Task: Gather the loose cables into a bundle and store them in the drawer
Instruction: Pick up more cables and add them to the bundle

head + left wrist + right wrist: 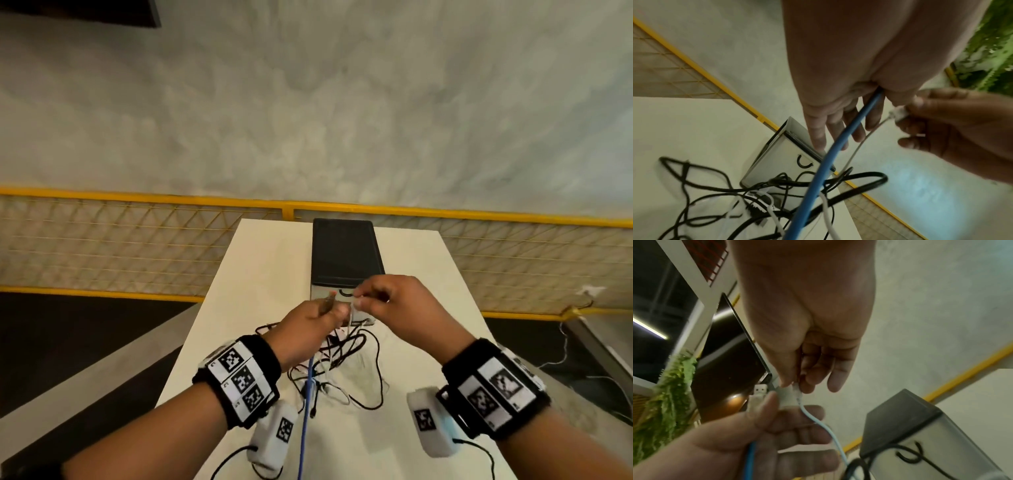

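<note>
Head view shows no readable writing, only black-and-white square markers on both wristbands (244,378). At left, the left hand (305,330) grips a smooth blue cable (306,407) and clear plug ends; the left wrist view shows that cable running out between its curled fingers (840,128), which the head view hides. Below both hands, thin black and white loose cables (346,363) lie tangled on the white table (260,274), in front of a small drawer unit (346,260) with a dark top, a pale front and a curved black handle. At right, the right hand (400,305) pinches a white cable's plug (795,390) between thumb and fingertips, touching the left thumb in the right wrist view.
</note>
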